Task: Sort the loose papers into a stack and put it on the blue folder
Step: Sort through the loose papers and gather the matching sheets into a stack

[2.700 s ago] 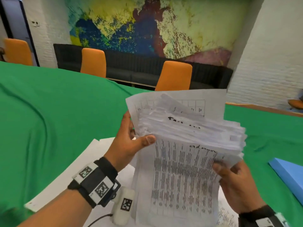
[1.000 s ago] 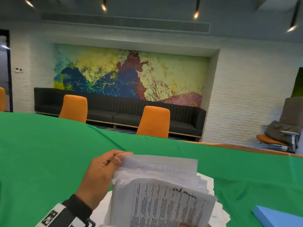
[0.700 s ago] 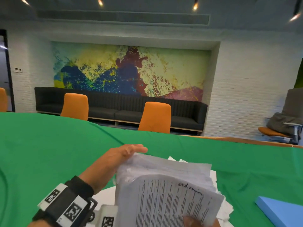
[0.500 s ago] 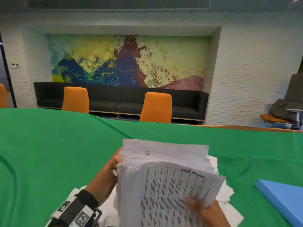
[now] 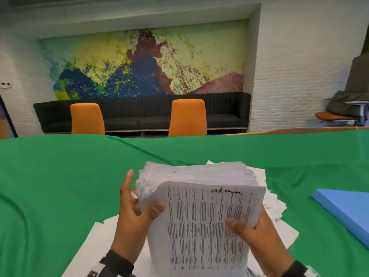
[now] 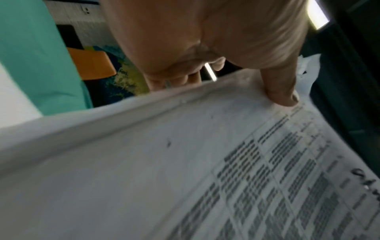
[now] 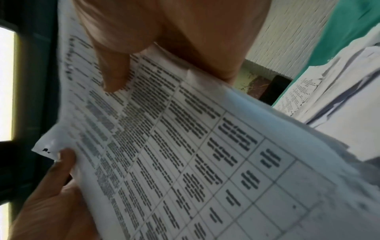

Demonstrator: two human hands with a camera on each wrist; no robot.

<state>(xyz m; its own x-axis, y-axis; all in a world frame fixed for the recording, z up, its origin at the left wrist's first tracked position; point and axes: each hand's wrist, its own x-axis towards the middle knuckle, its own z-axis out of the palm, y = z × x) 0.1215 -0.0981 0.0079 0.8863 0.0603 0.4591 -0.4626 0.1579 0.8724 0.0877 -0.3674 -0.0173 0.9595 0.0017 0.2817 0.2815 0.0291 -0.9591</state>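
A thick stack of printed papers (image 5: 201, 212) stands upright in front of me, its front sheet marked "admin". My left hand (image 5: 137, 212) holds the stack's left edge, thumb on the front sheet, fingers behind, index finger raised. My right hand (image 5: 247, 230) grips the right edge with its thumb on the front. In the left wrist view my left thumb (image 6: 281, 91) presses the paper stack (image 6: 185, 170). The right wrist view shows my right thumb (image 7: 113, 73) on the printed sheet (image 7: 185, 154). The blue folder (image 5: 345, 212) lies flat on the table to the right.
More loose papers (image 5: 277, 212) lie on the green tablecloth (image 5: 60, 186) under and behind the stack. Two orange chairs (image 5: 187, 116) and a black bench (image 5: 139, 114) stand beyond the table's far edge.
My left hand moved from the stack's top edge down to its left side, thumb now on the front sheet. My right hand came into view gripping the right edge. The sheets look squarer.
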